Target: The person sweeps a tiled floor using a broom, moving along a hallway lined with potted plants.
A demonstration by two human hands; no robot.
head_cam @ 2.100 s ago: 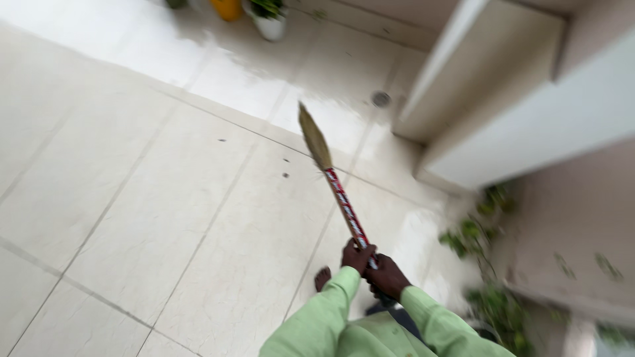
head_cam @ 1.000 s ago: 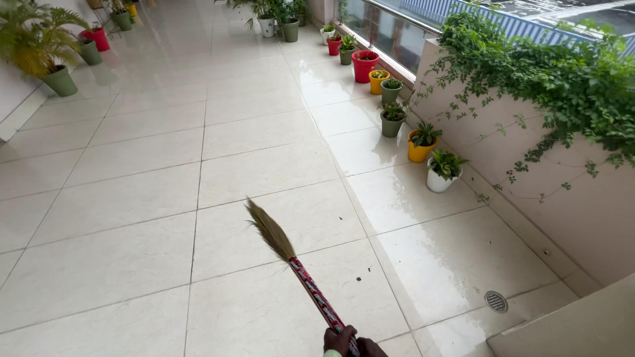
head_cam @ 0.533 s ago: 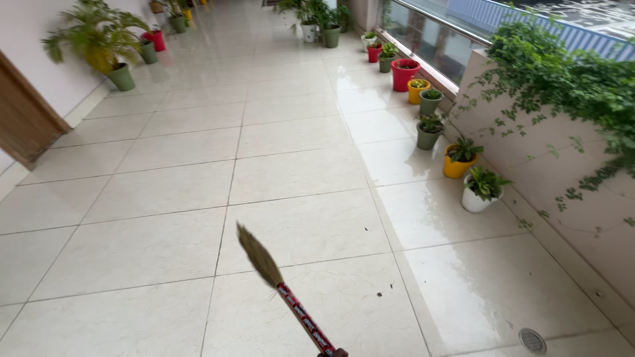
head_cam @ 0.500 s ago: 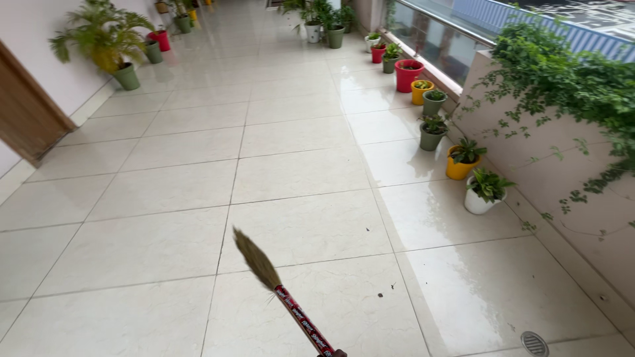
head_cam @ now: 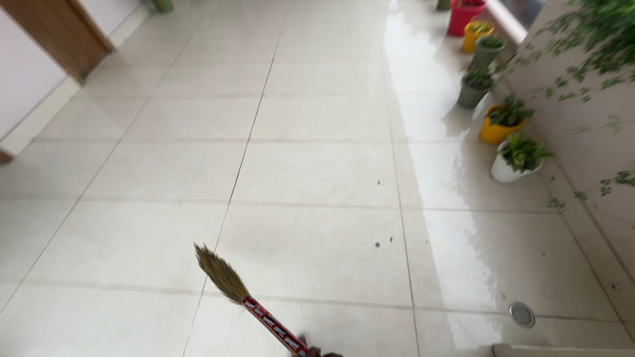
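Note:
A grass broom (head_cam: pixel 222 276) with a red patterned handle (head_cam: pixel 272 326) reaches up from the bottom edge, and its brown bristles point up-left over the cream floor tiles. Only a sliver of a hand (head_cam: pixel 315 352), apparently my left, shows at the bottom edge, and it grips the handle's lower end. My right hand is out of the frame. A few small dark specks (head_cam: pixel 378 244) lie on the tiles to the right of the bristles.
Potted plants line the right wall: a white pot (head_cam: pixel 508 170), a yellow pot (head_cam: pixel 495 132), a grey-green pot (head_cam: pixel 471 96) and a red pot (head_cam: pixel 462 16). A round floor drain (head_cam: pixel 522 314) sits in a wet patch. A wooden door frame (head_cam: pixel 63 33) stands upper left.
The view has tipped down towards the floor and the far corridor has dropped out of sight. The broom head has swung left and lower, and my hands have slid mostly below the frame.

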